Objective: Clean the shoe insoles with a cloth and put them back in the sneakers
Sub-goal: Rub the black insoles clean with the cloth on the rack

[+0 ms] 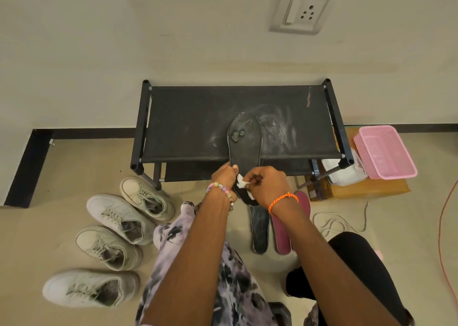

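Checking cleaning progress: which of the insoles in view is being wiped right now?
The black insole lying on the black rack, held by the left hand. The other black insole and a maroon one lie on the floor.

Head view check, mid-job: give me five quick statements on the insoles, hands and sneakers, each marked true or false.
1. The left hand holds the black insole that lies across the front edge of the black rack. True.
2. The right hand is empty. False: it pinches a white cloth against the insole.
3. Four pale sneakers sit on the floor to the person's left. True.
4. A maroon insole is already inside a sneaker. False: it lies on the floor beside another dark insole.
5. The pink basket stands on top of the rack. False: it sits to the rack's right, on a brown box.
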